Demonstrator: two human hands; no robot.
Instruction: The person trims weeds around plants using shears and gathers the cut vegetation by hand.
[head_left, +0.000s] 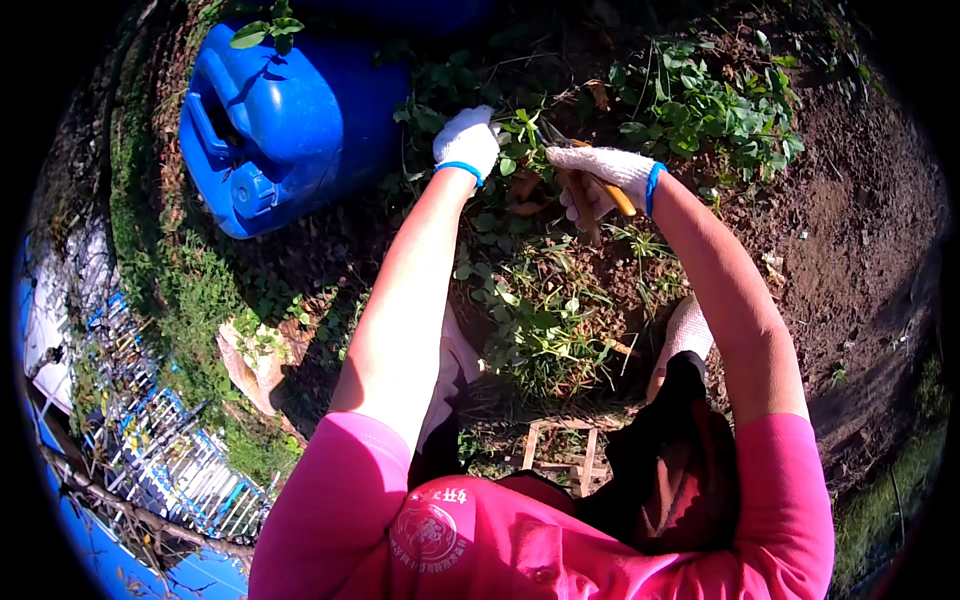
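My left hand (466, 140), in a white knitted glove with a blue cuff, is at the left edge of a leafy green plant (523, 139). Its fingers are bent around the stems, though their tips are hard to make out. From the right, my right hand (600, 169), gloved alike, grips a pair of garden shears (619, 198) with yellow-orange handles. The metal blades point up and left towards the same plant, close to the left hand. Whether the blades touch a stem cannot be told. Cut or loose-looking greenery (555, 322) lies below the hands, between my legs.
A large blue plastic jerrycan (300, 112) lies on its side at the upper left. More leafy plants (720, 112) grow at the upper right beside bare brown soil (847, 195). A pale rock-like piece (255, 360) is at the left, and a wooden frame (564, 425) near my body.
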